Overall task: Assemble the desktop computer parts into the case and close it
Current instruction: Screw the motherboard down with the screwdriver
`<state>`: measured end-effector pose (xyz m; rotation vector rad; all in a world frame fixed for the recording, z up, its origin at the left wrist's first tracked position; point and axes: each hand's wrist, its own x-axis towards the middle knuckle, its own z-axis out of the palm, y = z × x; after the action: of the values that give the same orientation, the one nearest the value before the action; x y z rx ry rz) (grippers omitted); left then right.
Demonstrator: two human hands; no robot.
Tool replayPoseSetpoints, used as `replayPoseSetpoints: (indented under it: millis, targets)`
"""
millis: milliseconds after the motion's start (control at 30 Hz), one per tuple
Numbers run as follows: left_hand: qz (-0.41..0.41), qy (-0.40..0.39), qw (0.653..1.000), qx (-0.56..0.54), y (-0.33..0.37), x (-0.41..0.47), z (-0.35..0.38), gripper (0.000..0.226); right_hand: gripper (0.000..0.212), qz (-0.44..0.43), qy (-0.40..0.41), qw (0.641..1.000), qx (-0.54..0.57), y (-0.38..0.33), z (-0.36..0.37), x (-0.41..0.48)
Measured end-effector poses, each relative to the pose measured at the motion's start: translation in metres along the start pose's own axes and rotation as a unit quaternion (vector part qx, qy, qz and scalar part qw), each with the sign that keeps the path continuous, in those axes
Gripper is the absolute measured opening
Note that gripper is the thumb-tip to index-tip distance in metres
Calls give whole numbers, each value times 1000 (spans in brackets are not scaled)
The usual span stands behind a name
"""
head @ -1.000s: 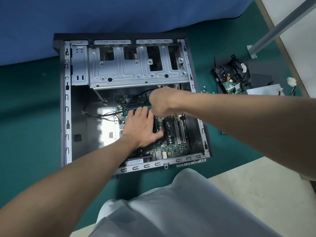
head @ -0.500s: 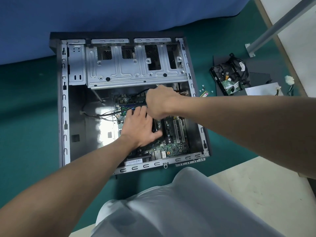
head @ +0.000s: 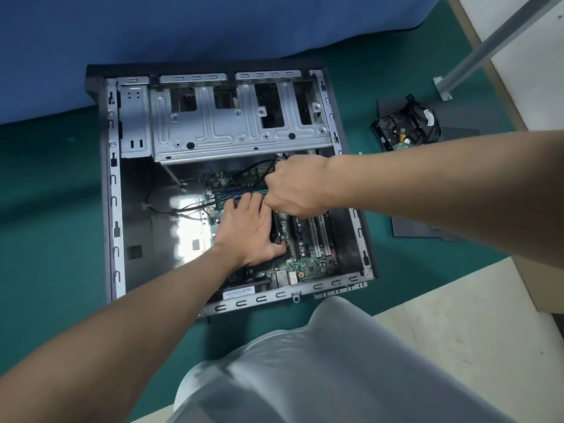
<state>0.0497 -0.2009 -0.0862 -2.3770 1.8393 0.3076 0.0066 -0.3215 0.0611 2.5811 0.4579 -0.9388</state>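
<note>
A: Where does the case (head: 113,209) stand?

B: It lies open on its side on the green mat (head: 45,209). The motherboard (head: 308,264) sits in the near right corner and the drive cage (head: 232,129) runs across the far edge. The left hand (head: 247,230) lies flat, fingers straight, on a black block (head: 276,224) in the middle of the board — a cooler or fan, I'd judge. The right hand (head: 296,187) is bunched in a fist just beyond it, over the memory slots.

A: Holding what?

B: Can't tell. The curled fingers hide whatever is in them. A black cable (head: 259,163) runs up to the fist, so my guess is a plug, though a tool is possible.

A: So how to do it well?

B: If it's a plug, line it up with its header first. Then press straight down and let the flat hand take the load so the board doesn't flex. Use light force only — if it balks, check the keying. Lead the loose wires (head: 189,208) that cross from the left wall clear of the fan and slots.

A: What's left?

B: Plenty, by the look of it. The hard drive (head: 406,126) and the dark side panel (head: 421,230) lie on the mat past the case's right edge, well apart from it. The drive has to go in, and the panel goes on last.
</note>
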Motion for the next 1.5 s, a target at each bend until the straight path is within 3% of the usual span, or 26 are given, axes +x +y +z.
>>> replayPoseSetpoints:
  millis: [67, 133, 167, 233, 333, 467, 567, 633, 667, 733, 800, 833, 900, 967, 1033, 1067, 1133, 1267, 1333, 1400, 1500]
  targets:
    - [-2, 2, 1000, -3, 0, 1, 1, 93, 5, 116, -28, 979, 164, -4, -1, 4]
    - [-1, 8, 1000, -3, 0, 0, 2, 92, 9, 242, -64, 911, 328, -4, -6, 10]
    - [-1, 10, 1000, -2, 0, 0, 2, 92, 17, 263, -78, 892, 361, -4, -7, 13]
    - [-4, 5, 1000, -1, 0, 0, 2, 93, 26, 232, -104, 904, 345, -4, -11, 14]
    - [-8, -6, 1000, 2, 0, 1, 2, 98, 12, 149, -129, 962, 188, -10, -14, 7]
    - [-5, -9, 1000, -1, 0, 1, 1, 97, 23, 33, 24, 999, 0, -12, -4, -4]
    - [0, -7, 1000, 1, 1, 1, -1, 94, 20, -13, 45, 999, 9, -11, 3, -6]
    - [-2, -7, 1000, 3, 0, 1, 0, 94, 11, 43, 36, 994, 91, -13, 3, -3]
    - [-3, -6, 1000, 1, 0, 1, 0, 94, 9, 99, 27, 981, 168, -12, 1, 1]
    - [-2, 5, 1000, -1, 0, 0, 1, 92, 17, 229, -15, 913, 336, -5, -2, 6]
    - [0, 12, 1000, -3, 0, 0, 0, 90, 12, 284, -51, 849, 442, 5, -2, 10]
    - [1, 13, 1000, -4, 0, 0, 0, 89, 10, 281, -65, 840, 459, 8, -3, 9]
    - [3, 14, 1000, 1, -1, 0, 0, 89, 13, 233, -122, 860, 438, 9, -6, 6]
    - [5, 14, 1000, 5, -1, 0, 0, 89, 13, 175, -145, 917, 327, 5, -7, 3]
    - [8, 4, 1000, 15, -2, 1, -1, 91, 7, 118, -78, 979, 147, -1, -4, 0]
    - [11, -4, 1000, 18, -3, 2, -2, 93, 8, 91, -25, 993, 76, -1, -4, -2]
    - [24, -15, 999, 18, -5, 3, -3, 94, 16, 29, 30, 999, 0, 2, -1, -6]
    - [47, -12, 998, 28, -7, 3, -2, 93, 14, -21, 2, 1000, -10, 6, 4, -5]
    - [39, -7, 999, 31, -6, 2, -2, 93, 9, 10, -4, 999, 30, 0, 5, 1]
    - [31, -9, 999, 33, -4, 2, -2, 94, 10, 104, -17, 979, 177, -2, 5, 7]
    - [27, -6, 999, 30, -3, 2, -2, 91, 9, 247, -50, 870, 424, -2, 6, 13]
